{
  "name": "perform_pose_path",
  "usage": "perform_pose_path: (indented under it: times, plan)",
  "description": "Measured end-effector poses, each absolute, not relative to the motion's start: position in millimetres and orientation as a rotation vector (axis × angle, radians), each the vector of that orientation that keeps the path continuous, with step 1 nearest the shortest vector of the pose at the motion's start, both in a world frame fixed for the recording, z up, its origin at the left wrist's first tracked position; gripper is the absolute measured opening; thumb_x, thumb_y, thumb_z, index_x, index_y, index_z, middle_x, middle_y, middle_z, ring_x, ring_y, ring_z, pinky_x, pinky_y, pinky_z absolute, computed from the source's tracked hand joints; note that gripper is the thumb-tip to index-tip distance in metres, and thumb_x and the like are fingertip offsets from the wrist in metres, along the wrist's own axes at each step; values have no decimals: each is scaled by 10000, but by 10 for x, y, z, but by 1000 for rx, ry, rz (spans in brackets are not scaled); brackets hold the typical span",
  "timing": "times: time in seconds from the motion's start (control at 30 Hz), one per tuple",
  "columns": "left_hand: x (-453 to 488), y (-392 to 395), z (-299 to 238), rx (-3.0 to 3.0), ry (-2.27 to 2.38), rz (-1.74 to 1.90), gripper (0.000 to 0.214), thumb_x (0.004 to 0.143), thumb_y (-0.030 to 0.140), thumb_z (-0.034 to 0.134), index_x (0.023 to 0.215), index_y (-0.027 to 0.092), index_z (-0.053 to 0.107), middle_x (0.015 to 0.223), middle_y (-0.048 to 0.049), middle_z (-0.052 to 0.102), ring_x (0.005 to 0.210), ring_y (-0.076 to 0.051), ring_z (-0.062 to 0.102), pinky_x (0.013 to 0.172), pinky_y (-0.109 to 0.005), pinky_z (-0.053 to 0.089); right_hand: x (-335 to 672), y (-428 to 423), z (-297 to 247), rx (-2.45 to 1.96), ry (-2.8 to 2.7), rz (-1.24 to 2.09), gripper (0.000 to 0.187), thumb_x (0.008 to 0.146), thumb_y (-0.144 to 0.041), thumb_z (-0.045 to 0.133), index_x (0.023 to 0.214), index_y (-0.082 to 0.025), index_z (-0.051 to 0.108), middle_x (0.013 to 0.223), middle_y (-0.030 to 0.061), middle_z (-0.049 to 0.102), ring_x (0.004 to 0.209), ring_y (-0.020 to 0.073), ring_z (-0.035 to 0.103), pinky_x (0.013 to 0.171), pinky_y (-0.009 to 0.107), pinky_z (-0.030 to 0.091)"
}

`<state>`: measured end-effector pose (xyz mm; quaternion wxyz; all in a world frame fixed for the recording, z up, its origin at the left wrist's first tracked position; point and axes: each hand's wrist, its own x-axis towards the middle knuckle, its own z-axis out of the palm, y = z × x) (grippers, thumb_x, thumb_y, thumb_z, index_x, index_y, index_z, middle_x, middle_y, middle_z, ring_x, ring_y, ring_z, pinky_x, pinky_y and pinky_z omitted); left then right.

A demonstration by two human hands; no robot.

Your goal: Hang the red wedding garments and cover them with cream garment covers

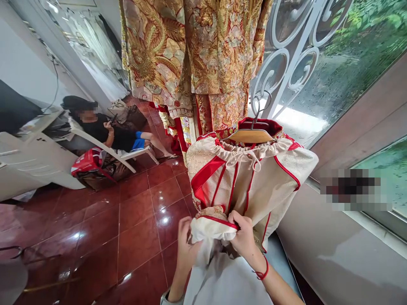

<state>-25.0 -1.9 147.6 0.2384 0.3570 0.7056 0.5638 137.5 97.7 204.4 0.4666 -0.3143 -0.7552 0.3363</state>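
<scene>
A cream garment with red trim (254, 178) hangs on a wooden hanger (251, 135), whose metal hook catches the white window grille (286, 55). My left hand (186, 243) is closed on the bunched white lining at the garment's lower edge. My right hand (243, 237), with a red band at the wrist, pinches the red-trimmed hem beside it. White cloth spreads below both hands.
A gold and red embroidered robe (190, 55) hangs just behind. A person sits on a white chair (127, 154) at the left, next to a red bag (87, 163). Red floor tiles (127, 220) lie to the left, a window sill (365, 212) to the right.
</scene>
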Motion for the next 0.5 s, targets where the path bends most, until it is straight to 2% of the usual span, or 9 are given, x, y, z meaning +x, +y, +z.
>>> perform_pose_path:
  times: [0.07, 0.13, 0.23, 0.37, 0.43, 0.5]
  plan:
    - [-304, 3, 1506, 1117, 2176, 1723, 256, 643, 314, 678, 872, 200, 693, 1114, -105, 601, 1038, -287, 619, 878, -407, 549, 1360, 992, 2076, -709, -1938, 802, 254, 700, -127, 463, 673, -244, 239, 547, -79, 247, 508, 93, 190, 455, 245, 174]
    - [-346, 18, 1493, 1241, 2325, 1794, 166, 684, 273, 631, 829, 205, 674, 1041, -87, 598, 978, -256, 617, 847, -387, 545, 1344, 1006, 2106, -662, -1974, 762, 247, 705, -118, 449, 681, -244, 238, 550, -76, 252, 503, 94, 192, 458, 247, 178]
    - [-362, 24, 1449, 1322, 2488, 1827, 94, 734, 239, 602, 803, 208, 659, 904, -57, 570, 816, -206, 599, 737, -340, 533, 1320, 1022, 2116, -711, -1936, 674, 249, 719, -117, 445, 691, -243, 233, 553, -76, 262, 491, 92, 197, 451, 241, 177]
    - [-353, 51, 1566, 1155, 2724, 1989, 83, 740, 236, 602, 790, 212, 663, 836, -51, 540, 762, -203, 576, 708, -339, 519, 1295, 1041, 2017, -792, -1951, 712, 262, 733, -151, 487, 695, -244, 245, 553, -80, 275, 491, 92, 214, 454, 235, 195]
    - [-355, 58, 1724, 1163, 2639, 1870, 84, 741, 227, 596, 779, 223, 670, 788, -43, 567, 748, -212, 596, 704, -338, 522, 1293, 1090, 1928, -835, -1921, 747, 240, 725, -168, 496, 694, -244, 270, 551, -82, 286, 493, 92, 229, 459, 231, 206]
    - [-367, 40, 1896, 1317, 2365, 1487, 76, 737, 229, 600, 738, 238, 675, 696, -20, 602, 678, -207, 613, 649, -317, 515, 1296, 1185, 1843, -930, -1813, 729, 221, 705, -165, 485, 688, -244, 279, 558, -79, 293, 504, 94, 246, 466, 226, 217]
